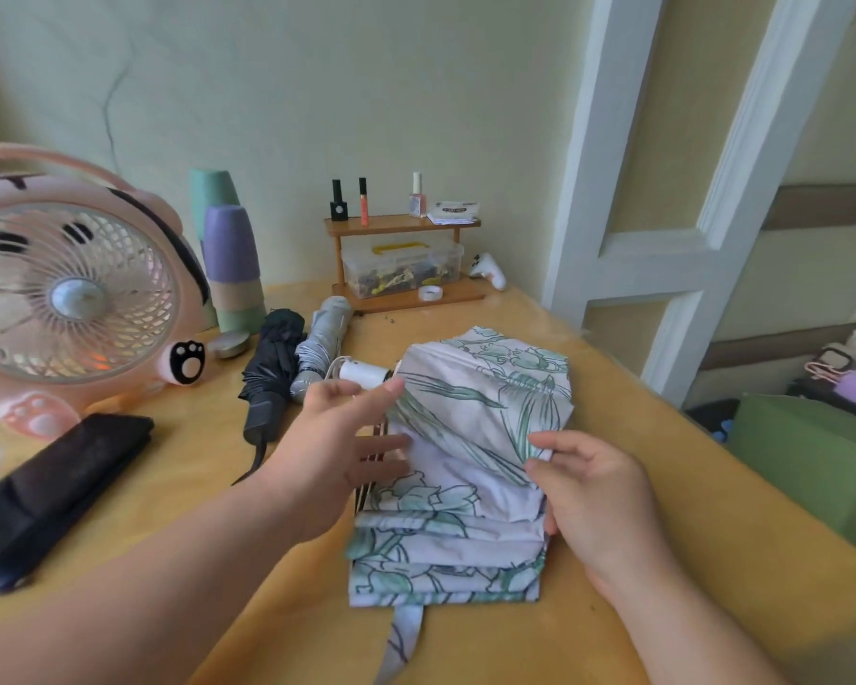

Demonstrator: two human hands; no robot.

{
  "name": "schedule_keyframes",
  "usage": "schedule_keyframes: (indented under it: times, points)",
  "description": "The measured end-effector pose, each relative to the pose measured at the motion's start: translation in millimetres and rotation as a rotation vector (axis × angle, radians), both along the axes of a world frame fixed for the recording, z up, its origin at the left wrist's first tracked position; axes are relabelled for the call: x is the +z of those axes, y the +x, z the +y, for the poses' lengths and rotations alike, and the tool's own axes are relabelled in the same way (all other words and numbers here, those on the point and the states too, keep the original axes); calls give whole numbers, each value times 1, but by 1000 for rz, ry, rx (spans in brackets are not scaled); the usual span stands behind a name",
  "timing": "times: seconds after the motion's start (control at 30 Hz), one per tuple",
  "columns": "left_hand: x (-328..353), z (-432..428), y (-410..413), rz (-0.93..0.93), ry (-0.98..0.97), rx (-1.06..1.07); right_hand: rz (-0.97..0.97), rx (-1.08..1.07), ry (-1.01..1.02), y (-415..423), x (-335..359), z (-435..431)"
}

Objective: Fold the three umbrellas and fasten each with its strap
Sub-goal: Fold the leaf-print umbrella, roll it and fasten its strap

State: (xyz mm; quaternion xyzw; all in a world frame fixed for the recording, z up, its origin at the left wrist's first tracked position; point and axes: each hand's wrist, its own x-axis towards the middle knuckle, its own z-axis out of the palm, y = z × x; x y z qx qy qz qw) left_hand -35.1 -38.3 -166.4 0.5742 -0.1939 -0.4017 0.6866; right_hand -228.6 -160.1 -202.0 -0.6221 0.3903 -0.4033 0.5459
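On yellow table, floral umbrella lies loosely pleated; left hand grip spread, right hand pinching it.

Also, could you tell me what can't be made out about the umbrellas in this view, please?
The floral umbrella: head view, shaft mostly hidden by its own fabric and the left hand.
Its strap: head view, the far end runs to the bottom edge, fastener unseen.
The black umbrella and silver umbrella: head view, too small to tell whether their straps are fastened.
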Motion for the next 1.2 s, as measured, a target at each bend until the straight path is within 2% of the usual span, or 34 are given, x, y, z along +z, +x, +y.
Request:
schedule_keyframes:
  times: [0.13, 0.37, 0.53, 0.77, 0.93, 1.1, 1.2]
  points:
    - [-3, -2, -3, -127, 146, 17, 47, -9, -21, 3, 0, 2]
    - [-11, 1, 4, -293, 244, 72, 161, 0, -96, 1, 2, 1]
    - [-15, 2, 11, -610, 427, -24, 264, 17, -131, 1, 3, 3]
    - [-22, 12, 17, -564, 275, -150, 320, -13, -197, -3, 7, 8]
    - [-23, 11, 14, -658, 344, -23, 381, -11, -241, -1, 5, 11]
    - [-25, 5, 2, -888, 386, 138, 432, -6, -286, 0, 2, 13]
    - [-28, 3, 4, -994, 402, 152, 458, -19, -284, 0, 1, 13]
